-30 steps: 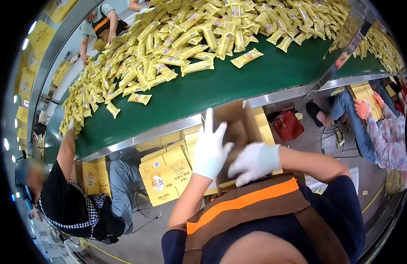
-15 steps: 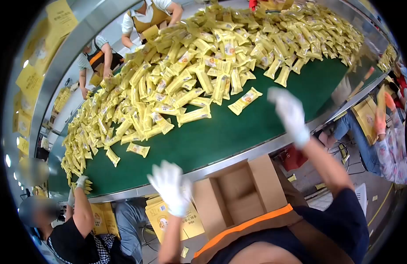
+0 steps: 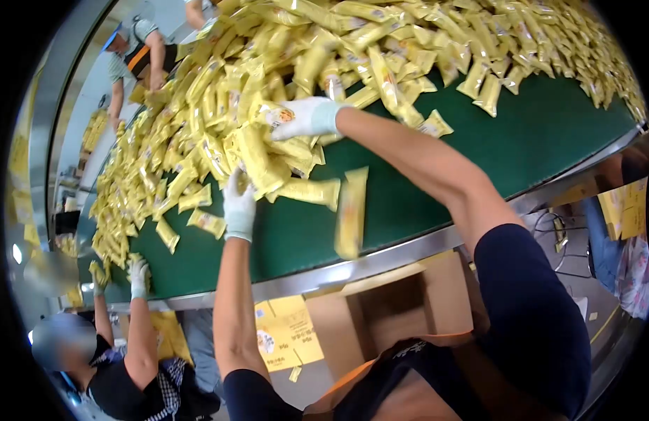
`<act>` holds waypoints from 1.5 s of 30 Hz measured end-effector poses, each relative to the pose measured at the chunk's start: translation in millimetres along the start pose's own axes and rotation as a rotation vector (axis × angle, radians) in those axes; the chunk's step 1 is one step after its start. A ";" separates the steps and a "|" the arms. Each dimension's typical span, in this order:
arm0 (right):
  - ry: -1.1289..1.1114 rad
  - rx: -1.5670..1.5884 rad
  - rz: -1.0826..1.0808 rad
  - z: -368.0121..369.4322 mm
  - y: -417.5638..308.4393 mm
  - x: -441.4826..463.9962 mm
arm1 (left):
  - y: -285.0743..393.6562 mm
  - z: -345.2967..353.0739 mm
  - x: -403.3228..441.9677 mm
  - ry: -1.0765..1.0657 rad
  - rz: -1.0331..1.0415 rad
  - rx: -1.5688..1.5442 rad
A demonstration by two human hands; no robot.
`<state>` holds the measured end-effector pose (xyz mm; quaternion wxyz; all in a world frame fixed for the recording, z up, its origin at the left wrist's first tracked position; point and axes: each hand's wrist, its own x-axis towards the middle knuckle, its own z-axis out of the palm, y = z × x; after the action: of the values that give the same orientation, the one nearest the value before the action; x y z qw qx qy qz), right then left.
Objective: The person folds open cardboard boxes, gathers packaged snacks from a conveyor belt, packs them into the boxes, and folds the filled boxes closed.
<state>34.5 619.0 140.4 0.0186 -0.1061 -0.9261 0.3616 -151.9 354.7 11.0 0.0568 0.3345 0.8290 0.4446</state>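
Note:
Both gloved hands close in on a bunch of yellow wrapped snack packets (image 3: 257, 158) at the front of the heap on the green conveyor belt (image 3: 296, 238). My left hand (image 3: 239, 207) presses its fingers against the bunch from the near left side. From the right, my right hand (image 3: 303, 119) wraps around the same bunch, with most of its fingers hidden by wrappers. A single snack packet (image 3: 350, 214), smeared by motion, is apart from the bunch, close to the belt's near side.
An open cardboard box (image 3: 331, 326) sits below the belt's metal edge (image 3: 317, 275), right at my body. Printed yellow cartons (image 3: 289, 337) stand left of it. A co-worker's gloved hand (image 3: 138, 277) handles packets at the lower left; another person (image 3: 145, 56) works across the belt.
My hands, open and apart before, have come together on packets in the heap. The right hand moved left, the left hand forward. One packet now appears loose near the edge.

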 end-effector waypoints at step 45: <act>0.328 -0.396 -0.117 -25.0 70.3 -263.7 | 182.8 -2.5 -104.2 -0.687 0.360 0.666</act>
<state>307.7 630.5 122.7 0.1680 -0.1110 -0.9680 0.1496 19.5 359.5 133.0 0.1391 0.5988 0.7884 0.0234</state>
